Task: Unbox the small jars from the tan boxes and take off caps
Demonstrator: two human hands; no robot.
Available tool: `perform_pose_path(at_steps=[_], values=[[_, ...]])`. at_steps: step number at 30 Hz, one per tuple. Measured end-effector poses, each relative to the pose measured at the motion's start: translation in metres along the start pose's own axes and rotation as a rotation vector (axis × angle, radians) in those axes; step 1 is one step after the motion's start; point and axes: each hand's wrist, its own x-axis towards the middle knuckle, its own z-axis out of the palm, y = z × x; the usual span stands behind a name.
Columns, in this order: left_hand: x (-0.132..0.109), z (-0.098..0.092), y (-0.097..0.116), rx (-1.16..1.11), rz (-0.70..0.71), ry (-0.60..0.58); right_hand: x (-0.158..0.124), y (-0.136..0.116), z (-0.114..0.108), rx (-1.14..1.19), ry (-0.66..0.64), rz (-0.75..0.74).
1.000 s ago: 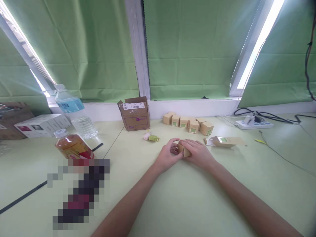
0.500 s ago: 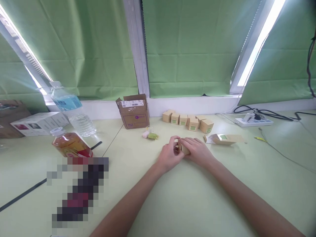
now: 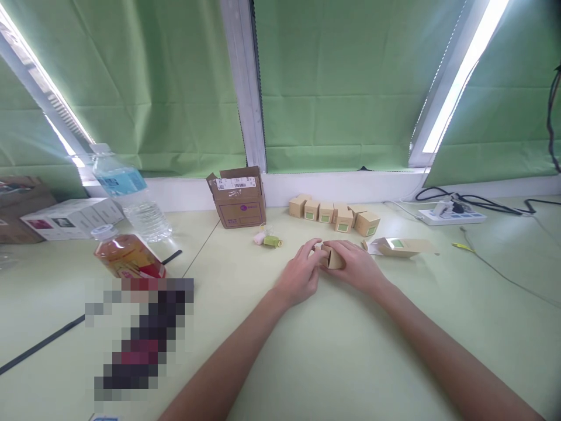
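Observation:
A small brown cardboard box [image 3: 335, 259] lies on its side on the table between my two hands, its end facing left with a dark gap showing there. My right hand [image 3: 360, 268] wraps over it from the right and holds it. At the left end, the curled fingers of my left hand [image 3: 300, 272] pinch the flap edge. Just right of my right hand lies a flattened, unfolded cardboard box [image 3: 407, 248] with a green-edged label. Behind my hands stand several closed small boxes [image 3: 343, 221] of the same kind. What the held box contains is hidden.
A pink and green small item [image 3: 272, 241] lies left of my hands, before an open carton [image 3: 240, 204]. Further left are a water bottle [image 3: 135, 202], a tea-coloured drink bottle [image 3: 127, 255] and white boxes [image 3: 72, 220]. At right sit a power strip [image 3: 453, 217] and a thin cable [image 3: 504, 275].
My left hand has drawn slightly down and left at the box's end. More of the box and its dark gap now show, while my right hand has shifted slightly right with it.

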Motion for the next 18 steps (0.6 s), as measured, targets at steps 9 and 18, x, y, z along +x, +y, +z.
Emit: perform_pose_path(at_steps=[9, 18], values=[[0.000, 0.004, -0.003, 0.020, -0.094, 0.103, 0.001, -0.016, 0.007, -0.078, -0.011, -0.043], [0.003, 0.017, -0.013, -0.025, -0.163, 0.164, 0.000, -0.016, 0.015, -0.121, 0.067, 0.049]])
